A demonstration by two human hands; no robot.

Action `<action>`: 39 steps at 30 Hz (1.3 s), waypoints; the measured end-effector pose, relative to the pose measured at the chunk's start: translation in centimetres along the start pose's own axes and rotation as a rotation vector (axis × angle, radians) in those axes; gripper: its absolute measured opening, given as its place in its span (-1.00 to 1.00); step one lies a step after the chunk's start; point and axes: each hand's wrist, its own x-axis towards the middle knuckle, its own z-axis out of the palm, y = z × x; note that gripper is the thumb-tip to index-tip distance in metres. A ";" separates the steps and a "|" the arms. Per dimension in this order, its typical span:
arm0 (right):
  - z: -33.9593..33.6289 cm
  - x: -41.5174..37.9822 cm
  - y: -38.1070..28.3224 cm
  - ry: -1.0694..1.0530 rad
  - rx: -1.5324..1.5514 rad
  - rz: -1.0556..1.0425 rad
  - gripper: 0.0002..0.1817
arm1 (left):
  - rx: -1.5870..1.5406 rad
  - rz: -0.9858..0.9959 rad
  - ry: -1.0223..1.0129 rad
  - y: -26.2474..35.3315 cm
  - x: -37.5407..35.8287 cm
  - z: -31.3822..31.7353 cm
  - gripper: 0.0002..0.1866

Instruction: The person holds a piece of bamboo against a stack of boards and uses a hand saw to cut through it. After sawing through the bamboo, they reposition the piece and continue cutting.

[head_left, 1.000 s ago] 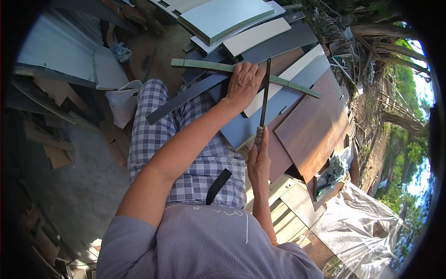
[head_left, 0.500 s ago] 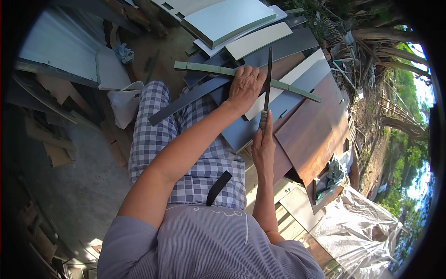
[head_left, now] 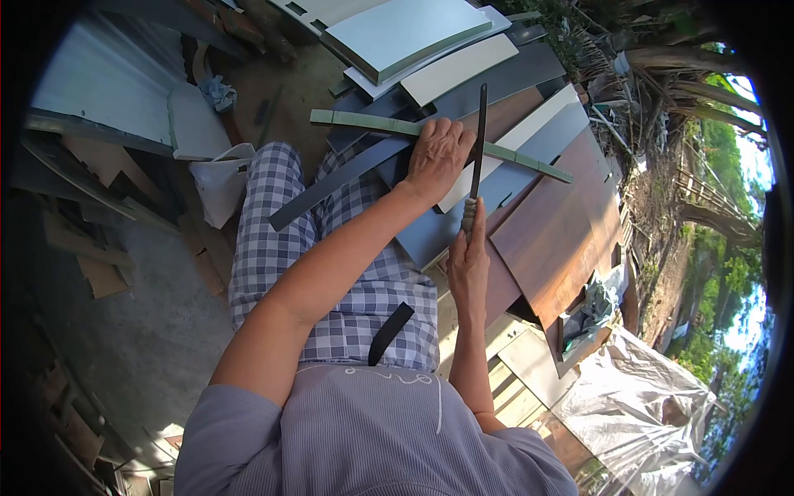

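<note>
My left hand [head_left: 440,157] is closed over the middle of a green bamboo strip [head_left: 364,121], which lies crosswise over the boards and sticks out on both sides. My right hand [head_left: 469,264] grips the wrapped handle of a long knife [head_left: 479,153]. Its narrow dark blade points away from me and crosses the bamboo strip just right of my left fingers. Under the strip, a dark narrow board [head_left: 331,183] slants down to the left over my checked trousers.
Stacked boards fill the area ahead, with a white panel [head_left: 405,35] at the back and a brown panel [head_left: 550,227] on the right. Beyond lies a crumpled white sheet [head_left: 633,405]. A white bag [head_left: 222,192] stands by my left knee on the concrete floor [head_left: 165,306].
Almost nothing differs. The dark narrow board's lower end has shifted slightly to the right; both hands, the bamboo strip and the knife stay in place.
</note>
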 end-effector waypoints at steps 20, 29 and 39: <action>-0.6 -5.3 0.4 -0.048 0.017 0.051 -0.36 | 0.011 0.011 0.025 0.0 0.1 0.3 -0.88; -1.0 -6.3 0.6 -0.065 0.022 0.054 -0.35 | 0.028 0.007 0.024 0.0 0.0 0.4 -0.77; -1.3 -4.4 0.1 -0.095 0.020 0.093 -0.34 | 0.021 0.001 0.002 0.0 0.0 0.4 -0.86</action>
